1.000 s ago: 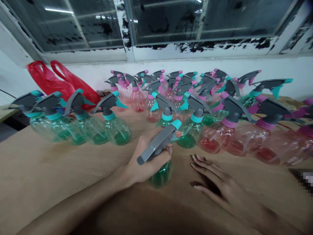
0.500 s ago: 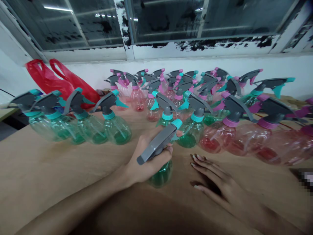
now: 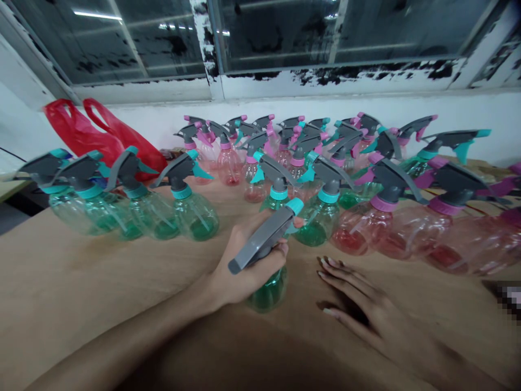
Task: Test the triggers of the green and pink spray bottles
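Observation:
My left hand (image 3: 240, 271) is wrapped round the neck of a green spray bottle (image 3: 268, 293) standing on the table in front of me. Its grey trigger head with a turquoise nozzle points away to the upper right, and a fingertip shows by the turquoise trigger. Green liquid is visible in the lower part of the bottle. To the right, my right hand (image 3: 366, 304) rests palm down on the tabletop, fingers stretched and slightly apart, holding nothing. Just beyond the hands stands another green spray bottle (image 3: 315, 225).
On the left, several green spray bottles (image 3: 197, 220) stand in a row before a red plastic bag (image 3: 101, 130). Pink spray bottles (image 3: 360, 231) line the right side, with many more of both colours behind. A window (image 3: 268, 38) and white wall close off the wooden table (image 3: 134, 288).

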`<state>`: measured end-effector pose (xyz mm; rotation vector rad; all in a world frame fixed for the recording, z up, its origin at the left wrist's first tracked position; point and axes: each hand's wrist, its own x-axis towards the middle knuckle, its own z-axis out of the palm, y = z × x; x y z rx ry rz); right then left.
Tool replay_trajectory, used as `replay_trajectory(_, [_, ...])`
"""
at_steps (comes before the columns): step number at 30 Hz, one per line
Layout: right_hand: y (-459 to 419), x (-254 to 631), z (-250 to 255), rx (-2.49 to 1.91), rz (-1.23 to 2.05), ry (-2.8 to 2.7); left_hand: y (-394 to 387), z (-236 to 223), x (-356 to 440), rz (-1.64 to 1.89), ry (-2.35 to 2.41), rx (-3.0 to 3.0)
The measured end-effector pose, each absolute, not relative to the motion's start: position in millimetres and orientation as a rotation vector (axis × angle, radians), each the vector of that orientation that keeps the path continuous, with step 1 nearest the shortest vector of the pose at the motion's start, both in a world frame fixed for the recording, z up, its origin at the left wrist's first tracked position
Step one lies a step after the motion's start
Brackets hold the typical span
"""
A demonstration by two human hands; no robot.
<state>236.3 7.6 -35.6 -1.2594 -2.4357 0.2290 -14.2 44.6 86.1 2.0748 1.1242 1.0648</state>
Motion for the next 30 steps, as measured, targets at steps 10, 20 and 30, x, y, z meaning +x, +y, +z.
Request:
replay_trajectory(10, [7.1, 235.3, -34.0, -1.223, 0.155, -2.455, 45.6, 86.1, -13.4, 1.084, 1.09, 2.065])
replay_trajectory(20, [7.8, 236.2, -38.2, -1.202, 0.165, -2.441, 44.5, 85.3, -13.4, 1.095, 1.091, 2.054])
replay_trajectory(30, [7.4, 237.1, -37.7, -1.236, 0.147, -2.456, 45.1, 84.9, -13.6, 1.119, 1.073, 2.083])
